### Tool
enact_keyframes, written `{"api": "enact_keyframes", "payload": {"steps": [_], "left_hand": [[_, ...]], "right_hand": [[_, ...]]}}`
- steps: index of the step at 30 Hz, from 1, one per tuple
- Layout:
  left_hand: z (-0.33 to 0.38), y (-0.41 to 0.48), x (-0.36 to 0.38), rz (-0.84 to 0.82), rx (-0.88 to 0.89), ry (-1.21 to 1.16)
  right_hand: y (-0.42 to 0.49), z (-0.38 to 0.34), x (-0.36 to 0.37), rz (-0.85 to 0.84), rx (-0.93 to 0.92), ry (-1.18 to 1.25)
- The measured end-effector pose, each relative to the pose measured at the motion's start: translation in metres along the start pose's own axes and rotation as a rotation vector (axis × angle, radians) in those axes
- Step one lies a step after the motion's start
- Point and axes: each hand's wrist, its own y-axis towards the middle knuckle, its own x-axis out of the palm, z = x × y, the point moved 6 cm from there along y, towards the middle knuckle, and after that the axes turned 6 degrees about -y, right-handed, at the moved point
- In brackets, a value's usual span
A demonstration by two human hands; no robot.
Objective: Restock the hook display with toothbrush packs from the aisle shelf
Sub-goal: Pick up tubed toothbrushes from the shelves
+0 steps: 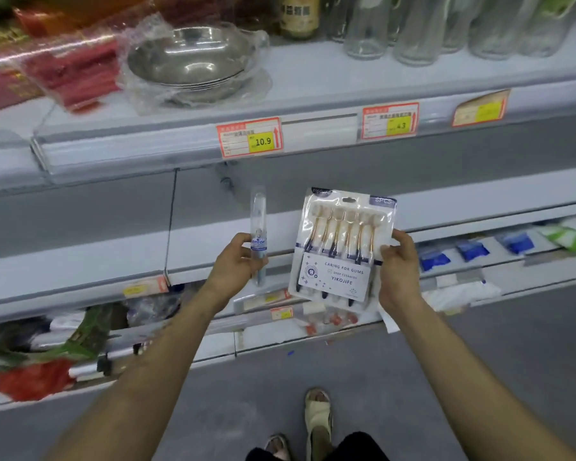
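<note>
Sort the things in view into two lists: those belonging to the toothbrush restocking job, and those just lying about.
Job: toothbrush multipack, gripped by the right hand; slim clear pack, gripped by the left hand.
Lying about: wrapped metal bowls; glass bottles; red packets; price tags; blue packs on the lower shelf.

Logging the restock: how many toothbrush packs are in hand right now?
2. A slim clear tube pack in the left hand; a flat multi-brush pack in the right hand. Blurred lower shelves may hide others.
</note>
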Motion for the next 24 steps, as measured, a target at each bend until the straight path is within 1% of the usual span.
{"api": "enact_keyframes", "payload": {"steps": [4,10,15,20,24], "left_hand": [[0.001,0.001,0.047,-0.115,0.043,-0.002],[0.024,-0.01,0.168,-0.373,0.099,0.02],[0.059,-0.015,0.281,-0.541,0.149,0.081],[0.101,-0.018,0.406,-0.664,0.209,0.136],[0.137,-0.033,0.519,-0.775,0.265,0.142]], "right_hand": [[-0.019,0.004,-0.064,0.148,0.005,0.01],[-0.043,0.003,-0.178,0.371,-0.005,0.072],[-0.039,-0.005,-0.274,0.549,-0.036,0.086],[-0.018,-0.014,-0.372,0.676,-0.039,0.095],[0.001,-0.029,-0.471,0.763,-0.078,0.103]]}}
